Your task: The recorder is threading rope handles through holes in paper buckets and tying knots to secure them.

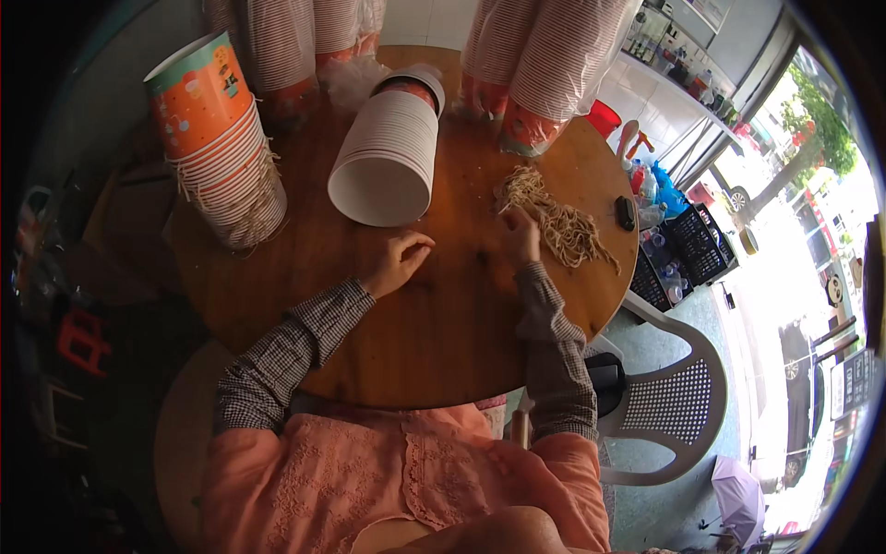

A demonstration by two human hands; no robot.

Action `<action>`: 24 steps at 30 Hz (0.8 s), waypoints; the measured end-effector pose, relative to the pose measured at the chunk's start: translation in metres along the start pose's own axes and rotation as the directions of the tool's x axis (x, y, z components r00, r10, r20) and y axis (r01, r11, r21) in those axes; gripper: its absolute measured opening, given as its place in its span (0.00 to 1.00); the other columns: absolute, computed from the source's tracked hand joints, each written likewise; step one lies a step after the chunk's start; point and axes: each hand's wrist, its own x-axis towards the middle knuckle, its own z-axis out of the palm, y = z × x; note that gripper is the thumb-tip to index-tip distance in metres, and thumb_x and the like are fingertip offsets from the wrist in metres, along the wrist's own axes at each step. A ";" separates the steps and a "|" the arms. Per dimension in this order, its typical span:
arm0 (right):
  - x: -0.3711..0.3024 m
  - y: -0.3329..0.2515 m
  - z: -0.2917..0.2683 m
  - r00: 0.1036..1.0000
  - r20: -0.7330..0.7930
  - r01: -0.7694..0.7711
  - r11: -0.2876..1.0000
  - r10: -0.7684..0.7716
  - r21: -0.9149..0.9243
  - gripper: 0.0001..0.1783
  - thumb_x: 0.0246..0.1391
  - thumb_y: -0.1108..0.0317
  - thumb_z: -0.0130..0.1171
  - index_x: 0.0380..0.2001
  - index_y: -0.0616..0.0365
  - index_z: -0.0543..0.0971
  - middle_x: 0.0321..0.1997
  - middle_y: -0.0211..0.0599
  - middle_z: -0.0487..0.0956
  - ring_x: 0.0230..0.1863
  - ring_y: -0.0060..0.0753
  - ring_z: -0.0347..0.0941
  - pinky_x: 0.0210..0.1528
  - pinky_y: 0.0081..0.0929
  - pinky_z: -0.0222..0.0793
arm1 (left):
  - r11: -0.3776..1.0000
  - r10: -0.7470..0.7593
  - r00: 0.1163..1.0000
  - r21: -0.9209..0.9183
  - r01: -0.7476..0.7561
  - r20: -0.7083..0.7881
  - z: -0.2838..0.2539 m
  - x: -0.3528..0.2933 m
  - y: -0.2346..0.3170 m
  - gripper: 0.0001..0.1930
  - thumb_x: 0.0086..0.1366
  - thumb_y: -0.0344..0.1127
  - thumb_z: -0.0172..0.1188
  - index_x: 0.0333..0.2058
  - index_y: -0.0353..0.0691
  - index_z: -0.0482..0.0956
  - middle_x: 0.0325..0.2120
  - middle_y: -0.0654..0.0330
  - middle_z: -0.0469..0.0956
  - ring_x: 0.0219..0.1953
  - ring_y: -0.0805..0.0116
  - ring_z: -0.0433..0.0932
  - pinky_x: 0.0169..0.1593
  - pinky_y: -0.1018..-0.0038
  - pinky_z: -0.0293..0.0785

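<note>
My left hand [397, 262] is over the middle of the round table, its thumb and fingers pressed together. Whatever is between them, if anything, is too small to tell. To the right, my right hand [521, 236] is closed against the near left edge of a loose pile of beige cords [569, 231]; its fingertips are hidden. Beyond my left hand, a stack of white paper buckets [386, 162] lies on its side, wide mouth toward me. At the left stands a tilted stack of orange and green printed paper buckets [205, 102], with beige cords hanging along their sides.
Tall plastic-wrapped bucket stacks [563, 65] stand at the back right, with more wrapped stacks [281, 55] at the back left. A small black object [626, 213] lies by the right edge of the wooden table [415, 369]. A grey plastic chair [669, 402] and black crates [697, 245] are to the right.
</note>
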 end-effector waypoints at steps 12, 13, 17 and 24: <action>0.001 -0.083 -0.006 0.803 0.591 -0.521 0.574 0.078 0.631 0.04 0.62 0.71 0.51 0.38 0.59 0.69 0.19 0.28 0.71 0.16 0.14 0.64 0.16 0.15 0.58 | 0.749 -0.413 0.820 -0.365 0.553 0.396 0.028 0.019 0.018 0.09 0.68 0.32 0.52 0.43 0.35 0.74 0.28 0.64 0.74 0.30 0.79 0.72 0.35 0.80 0.70; 0.006 -0.083 -0.012 0.786 0.596 -0.556 0.607 0.163 0.568 0.04 0.63 0.70 0.51 0.37 0.58 0.70 0.18 0.29 0.71 0.14 0.15 0.63 0.15 0.15 0.56 | 0.741 -0.428 0.818 -0.369 0.561 0.385 0.020 0.016 0.015 0.09 0.68 0.32 0.52 0.43 0.35 0.74 0.28 0.64 0.74 0.30 0.79 0.72 0.35 0.80 0.70; 0.021 -0.058 -0.023 0.673 0.715 -0.736 0.269 0.188 0.622 0.04 0.62 0.68 0.51 0.36 0.56 0.72 0.21 0.28 0.73 0.14 0.15 0.62 0.14 0.13 0.57 | 0.770 -0.384 0.725 -0.236 0.593 0.571 -0.005 0.006 0.015 0.11 0.70 0.36 0.50 0.37 0.34 0.78 0.21 0.66 0.74 0.24 0.77 0.73 0.34 0.79 0.71; 0.027 -0.035 -0.016 0.735 0.642 -0.661 0.019 0.219 0.750 0.06 0.65 0.67 0.48 0.39 0.53 0.74 0.29 0.26 0.74 0.20 0.14 0.62 0.18 0.13 0.60 | 0.998 -0.056 0.798 0.008 0.064 0.600 0.008 -0.005 0.018 0.07 0.63 0.35 0.57 0.34 0.38 0.80 0.30 0.57 0.82 0.32 0.63 0.81 0.37 0.70 0.76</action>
